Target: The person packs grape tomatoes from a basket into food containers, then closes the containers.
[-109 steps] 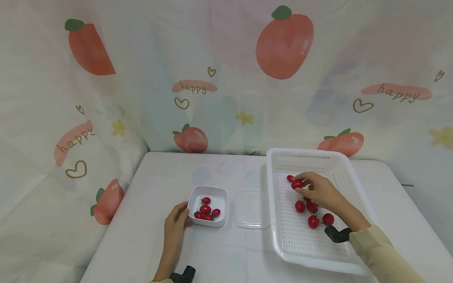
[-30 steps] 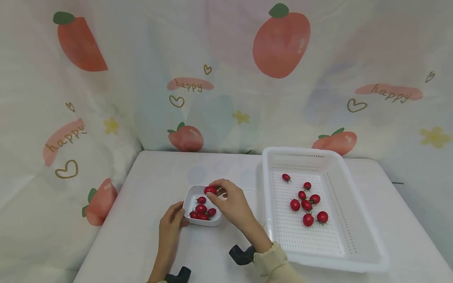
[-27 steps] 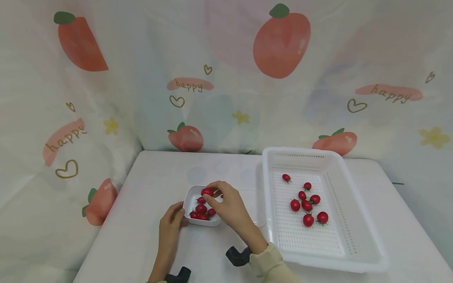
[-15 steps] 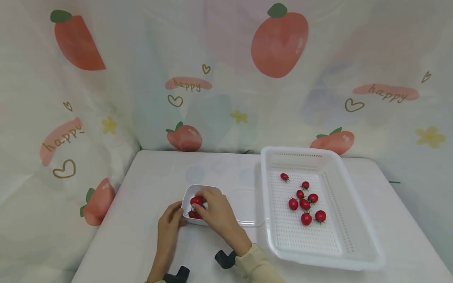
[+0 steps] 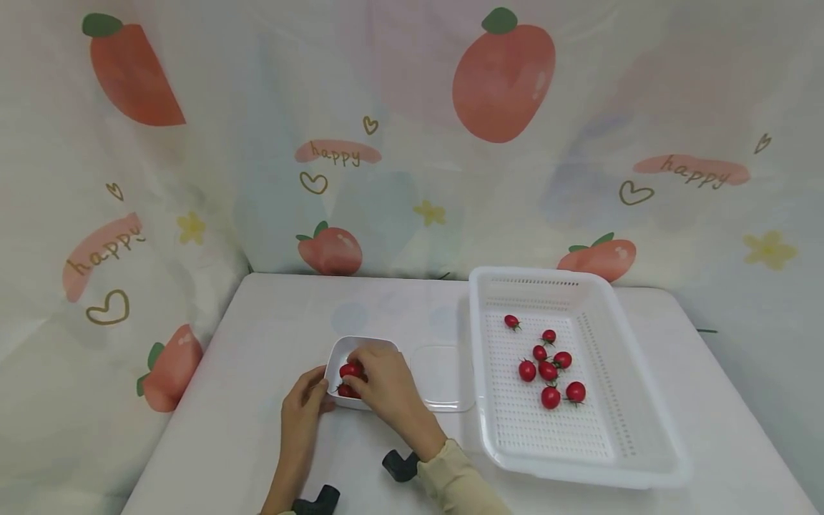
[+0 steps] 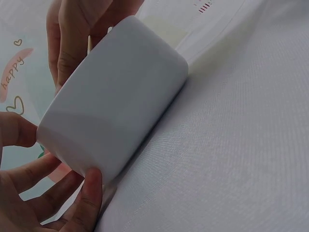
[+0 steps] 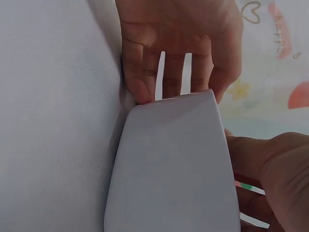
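My left hand (image 5: 301,408) holds the left side of a small white box (image 5: 354,403), thumb and fingertips against its wall. Inside the box, my right hand (image 5: 391,386) pinches a red cherry tomato (image 5: 348,370) between thumb and fingers. Other cherry tomatoes (image 5: 346,391) lie below it, partly hidden by that hand. In the left wrist view the plain box wall (image 6: 116,96) fills the middle, with fingertips (image 6: 92,181) at its lower corner. From the right wrist the same wall (image 7: 169,164) hides the box's contents.
A clear plastic lid (image 5: 443,379) lies flat right of the box. Farther right stands a large white perforated basket (image 5: 579,476) with several cherry tomatoes (image 5: 548,370) in it. A printed cloth (image 5: 405,86) hangs behind the table (image 5: 386,479).
My right hand has carried a cherry tomato from the basket leftward to the box and lowered it inside. The left hand stays at the box. The head view has shifted slightly.
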`<state>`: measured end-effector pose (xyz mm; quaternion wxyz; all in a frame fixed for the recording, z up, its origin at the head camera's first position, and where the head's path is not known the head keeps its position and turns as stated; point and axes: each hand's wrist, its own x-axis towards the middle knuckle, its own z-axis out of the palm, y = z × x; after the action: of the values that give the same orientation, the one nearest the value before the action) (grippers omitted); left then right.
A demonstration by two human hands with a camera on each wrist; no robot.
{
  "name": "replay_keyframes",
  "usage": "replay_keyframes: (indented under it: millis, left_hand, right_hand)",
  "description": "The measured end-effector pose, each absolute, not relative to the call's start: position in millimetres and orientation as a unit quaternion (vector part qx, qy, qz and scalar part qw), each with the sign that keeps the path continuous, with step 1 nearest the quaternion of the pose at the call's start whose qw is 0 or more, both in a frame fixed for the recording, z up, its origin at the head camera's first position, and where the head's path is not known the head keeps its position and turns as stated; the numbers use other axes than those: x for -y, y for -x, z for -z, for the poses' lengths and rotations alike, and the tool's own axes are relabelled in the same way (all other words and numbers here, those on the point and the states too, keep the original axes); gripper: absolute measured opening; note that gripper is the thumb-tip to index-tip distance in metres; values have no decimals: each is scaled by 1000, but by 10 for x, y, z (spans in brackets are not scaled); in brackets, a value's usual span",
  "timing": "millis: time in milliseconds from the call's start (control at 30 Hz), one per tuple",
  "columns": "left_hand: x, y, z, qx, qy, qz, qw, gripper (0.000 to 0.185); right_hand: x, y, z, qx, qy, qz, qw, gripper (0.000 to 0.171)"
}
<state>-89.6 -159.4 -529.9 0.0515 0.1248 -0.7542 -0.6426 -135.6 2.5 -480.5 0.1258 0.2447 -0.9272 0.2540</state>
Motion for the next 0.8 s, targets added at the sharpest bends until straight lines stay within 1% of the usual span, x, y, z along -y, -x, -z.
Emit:
replay_keyframes:
  millis: [333,800]
  left_hand:
    - [1580,881,5307,753,-129,644,50,34]
    - [1590,893,5289,753,-126,644,49,34]
  right_hand:
    - [3,1348,4825,940,-258,-202,101,22]
    - [44,1382,4831,941,-261,-203,69,27]
